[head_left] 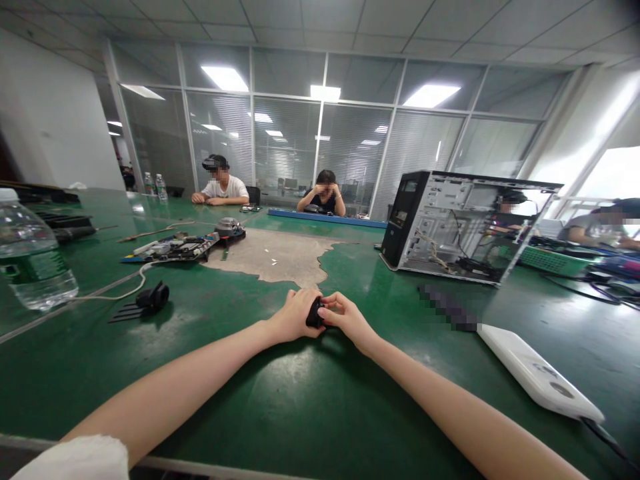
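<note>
A small black object (314,313) is held between my two hands over the green table (280,400), near the middle of the view. My left hand (295,315) wraps round it from the left. From the right, the thumb and fingers of my right hand (345,319) pinch its side. My fingers hide much of the object, so its exact shape cannot be made out. Just beyond my hands lies a worn, bare patch (280,257) in the green surface.
An open computer case (407,220) stands at the back right, with a white device (540,373) nearer me. On the left are a circuit board (175,248), a black part (153,300) with prongs, a cable and a water bottle (37,267). People sit across the table.
</note>
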The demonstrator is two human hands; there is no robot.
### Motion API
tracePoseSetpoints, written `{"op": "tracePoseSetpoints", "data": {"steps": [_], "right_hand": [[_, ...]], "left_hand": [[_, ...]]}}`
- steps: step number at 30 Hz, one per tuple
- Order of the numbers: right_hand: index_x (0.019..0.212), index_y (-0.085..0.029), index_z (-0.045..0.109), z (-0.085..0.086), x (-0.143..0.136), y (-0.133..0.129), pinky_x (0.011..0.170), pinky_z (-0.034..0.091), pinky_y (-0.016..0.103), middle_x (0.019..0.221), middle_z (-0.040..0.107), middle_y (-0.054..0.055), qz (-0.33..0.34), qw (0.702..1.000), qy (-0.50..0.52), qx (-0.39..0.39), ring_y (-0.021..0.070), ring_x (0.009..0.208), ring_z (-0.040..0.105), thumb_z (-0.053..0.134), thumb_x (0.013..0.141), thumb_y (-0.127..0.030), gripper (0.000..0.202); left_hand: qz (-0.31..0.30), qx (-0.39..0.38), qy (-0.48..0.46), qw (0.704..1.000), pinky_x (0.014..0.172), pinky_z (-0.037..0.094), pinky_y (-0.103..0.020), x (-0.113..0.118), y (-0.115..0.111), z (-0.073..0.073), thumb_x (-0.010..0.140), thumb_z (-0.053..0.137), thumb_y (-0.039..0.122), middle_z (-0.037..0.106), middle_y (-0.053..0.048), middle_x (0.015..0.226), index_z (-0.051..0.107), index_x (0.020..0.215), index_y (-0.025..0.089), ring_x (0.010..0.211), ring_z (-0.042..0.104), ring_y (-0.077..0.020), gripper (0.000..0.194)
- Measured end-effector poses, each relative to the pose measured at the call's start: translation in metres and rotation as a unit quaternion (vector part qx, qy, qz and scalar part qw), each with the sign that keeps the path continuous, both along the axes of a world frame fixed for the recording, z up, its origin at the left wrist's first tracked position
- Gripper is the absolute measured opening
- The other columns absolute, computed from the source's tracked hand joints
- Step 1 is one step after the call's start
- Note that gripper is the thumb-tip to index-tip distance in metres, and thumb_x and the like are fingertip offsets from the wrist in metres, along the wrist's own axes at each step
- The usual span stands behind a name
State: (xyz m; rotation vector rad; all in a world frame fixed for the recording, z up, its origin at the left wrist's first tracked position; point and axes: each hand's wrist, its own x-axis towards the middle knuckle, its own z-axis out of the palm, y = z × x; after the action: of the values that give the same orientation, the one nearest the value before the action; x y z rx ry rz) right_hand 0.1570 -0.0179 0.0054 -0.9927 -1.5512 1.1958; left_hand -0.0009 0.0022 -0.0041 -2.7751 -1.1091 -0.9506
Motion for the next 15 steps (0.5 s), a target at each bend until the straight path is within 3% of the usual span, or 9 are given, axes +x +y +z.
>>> {"op": "tracePoseSetpoints", "data": {"steps": [5, 9, 15], "right_hand": [[0.081, -0.019, 0.047, -0.007, 0.000, 0.000, 0.058, 0.046, 0.025, 0.076, 0.053, -0.002, 0.004, 0.999, -0.001, 0.037, 0.0100, 0.062, 0.053, 0.064, 0.063, -0.034, 0.028], [0.082, -0.021, 0.046, -0.014, 0.000, -0.001, 0.062, 0.047, 0.026, 0.080, 0.053, -0.001, -0.002, 0.997, -0.022, 0.080, 0.0118, 0.069, 0.054, 0.061, 0.067, -0.033, 0.025], [0.082, -0.020, 0.046, -0.011, 0.001, -0.003, 0.062, 0.047, 0.026, 0.079, 0.052, -0.001, 0.010, 0.996, -0.025, 0.085, 0.0120, 0.071, 0.053, 0.056, 0.071, -0.035, 0.021]], "left_hand": [[0.005, 0.018, 0.016, 1.000, 0.077, 0.030, -0.034, 0.001, -0.003, 0.003, 0.060, 0.061, 0.036, 0.053, -0.006, 0.098, 0.039, 0.104, 0.018, 0.093, 0.048, -0.0232, 0.052], [-0.006, 0.017, 0.031, 0.999, 0.081, 0.029, -0.035, 0.000, -0.005, 0.007, 0.060, 0.062, 0.035, 0.052, -0.007, 0.105, 0.035, 0.111, 0.018, 0.097, 0.046, -0.0237, 0.060], [-0.007, 0.008, 0.041, 0.999, 0.082, 0.030, -0.036, -0.001, -0.006, 0.009, 0.061, 0.062, 0.036, 0.052, -0.007, 0.107, 0.035, 0.114, 0.019, 0.097, 0.046, -0.0247, 0.062]]}}
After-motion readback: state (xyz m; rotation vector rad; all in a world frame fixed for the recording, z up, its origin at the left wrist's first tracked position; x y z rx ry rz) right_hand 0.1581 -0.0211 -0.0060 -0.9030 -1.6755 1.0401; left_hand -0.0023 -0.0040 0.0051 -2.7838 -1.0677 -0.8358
